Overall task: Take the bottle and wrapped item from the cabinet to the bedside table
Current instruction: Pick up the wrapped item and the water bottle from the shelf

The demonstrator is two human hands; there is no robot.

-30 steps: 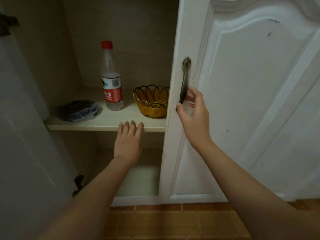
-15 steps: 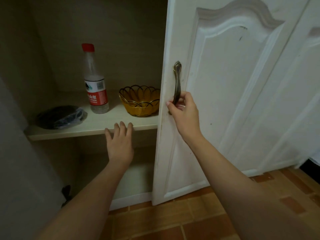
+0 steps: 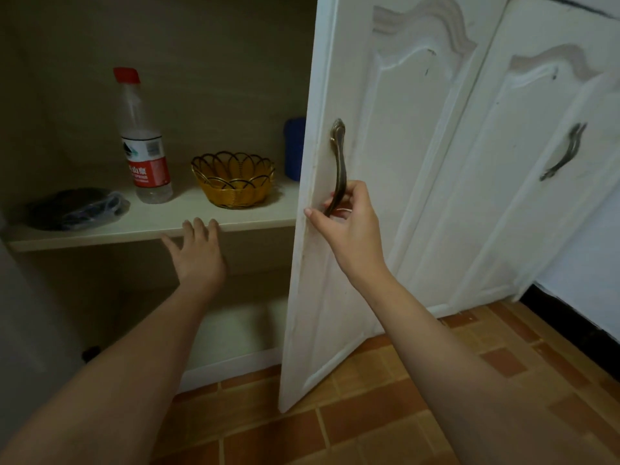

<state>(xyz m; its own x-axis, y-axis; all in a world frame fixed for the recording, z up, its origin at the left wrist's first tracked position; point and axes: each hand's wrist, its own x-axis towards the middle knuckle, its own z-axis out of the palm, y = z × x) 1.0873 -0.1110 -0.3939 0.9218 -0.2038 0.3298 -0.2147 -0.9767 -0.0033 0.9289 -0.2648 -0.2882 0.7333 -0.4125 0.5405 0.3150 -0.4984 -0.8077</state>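
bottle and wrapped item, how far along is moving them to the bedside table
Done: the cabinet door stands open. In hand: the right hand grips the door handle; the left hand, open, is at the shelf edge. Left: the bottle and wrapped item sit untouched on the shelf; both need carrying.

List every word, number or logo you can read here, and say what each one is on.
"山泉": white characters on the red band of the label on the water bottle.
"SPRING": small white letters below them, same band.
Barcode and fine print on the label's white part: too small to read.
No writing shows on the wrapped item, wire basket, blue container, cabinet door or door handle.
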